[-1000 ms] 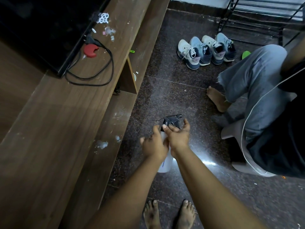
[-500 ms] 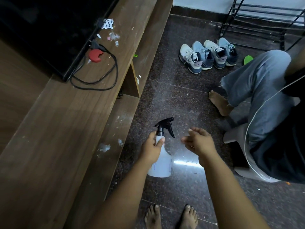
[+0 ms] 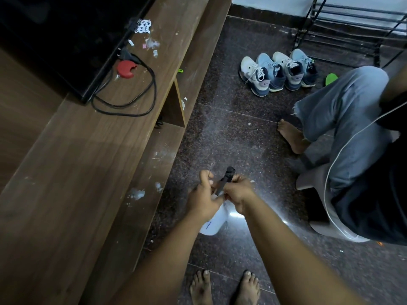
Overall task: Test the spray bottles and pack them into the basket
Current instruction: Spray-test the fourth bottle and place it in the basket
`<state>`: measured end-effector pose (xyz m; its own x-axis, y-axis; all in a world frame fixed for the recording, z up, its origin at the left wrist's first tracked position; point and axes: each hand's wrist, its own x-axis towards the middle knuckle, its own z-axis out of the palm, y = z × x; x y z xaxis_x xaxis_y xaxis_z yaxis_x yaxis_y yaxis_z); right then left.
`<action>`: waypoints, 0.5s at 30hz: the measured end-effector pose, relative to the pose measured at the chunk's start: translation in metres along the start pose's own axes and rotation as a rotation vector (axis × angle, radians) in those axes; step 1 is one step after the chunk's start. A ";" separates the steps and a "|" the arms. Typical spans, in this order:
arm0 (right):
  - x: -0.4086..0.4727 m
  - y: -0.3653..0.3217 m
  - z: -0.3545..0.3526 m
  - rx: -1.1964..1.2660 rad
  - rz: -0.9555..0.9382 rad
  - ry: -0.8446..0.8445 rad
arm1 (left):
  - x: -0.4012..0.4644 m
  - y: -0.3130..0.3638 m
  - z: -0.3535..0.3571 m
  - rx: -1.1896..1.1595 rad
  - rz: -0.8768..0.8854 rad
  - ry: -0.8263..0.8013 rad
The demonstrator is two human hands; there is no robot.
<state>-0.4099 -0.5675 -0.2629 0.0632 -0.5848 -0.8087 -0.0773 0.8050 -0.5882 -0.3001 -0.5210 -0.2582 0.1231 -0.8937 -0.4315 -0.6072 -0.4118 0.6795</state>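
Note:
A white spray bottle (image 3: pixel 214 221) with a black trigger head (image 3: pixel 225 180) hangs in front of me above the dark floor, its head tipped away from me. My left hand (image 3: pixel 202 198) grips its neck from the left. My right hand (image 3: pixel 239 194) is closed on the trigger head from the right. Both hands hide the neck and most of the trigger. No basket is in view.
A long wooden unit (image 3: pixel 92 164) with a black screen, a cable (image 3: pixel 127 100) and a red cap (image 3: pixel 125 69) runs along the left. A seated person's leg (image 3: pixel 343 119) and bare foot (image 3: pixel 290 137) are at right. Shoes (image 3: pixel 277 71) and a black rack (image 3: pixel 352 23) stand beyond. My own feet (image 3: pixel 224 287) are below.
My right hand, free of the bottle half a second ago, has come back onto the trigger head. The bottle has tilted, its head now pointing away.

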 end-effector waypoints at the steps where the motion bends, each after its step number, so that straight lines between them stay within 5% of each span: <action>1: -0.001 0.000 0.003 -0.063 -0.026 0.047 | -0.002 0.001 0.002 0.009 0.007 0.019; 8: -0.015 -0.005 -0.018 0.252 -0.001 -0.546 | 0.006 -0.007 0.004 -0.517 -0.142 -0.138; 10: -0.010 -0.005 -0.012 0.214 -0.039 -0.448 | 0.009 -0.008 0.003 -0.452 -0.144 -0.091; 15: -0.001 -0.006 0.031 -0.268 -0.172 0.102 | 0.014 0.000 -0.002 -0.225 -0.157 0.102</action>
<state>-0.3783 -0.5689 -0.2580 -0.0012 -0.7279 -0.6857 -0.3339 0.6466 -0.6859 -0.2966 -0.5336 -0.2628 0.2870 -0.8246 -0.4875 -0.3862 -0.5653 0.7289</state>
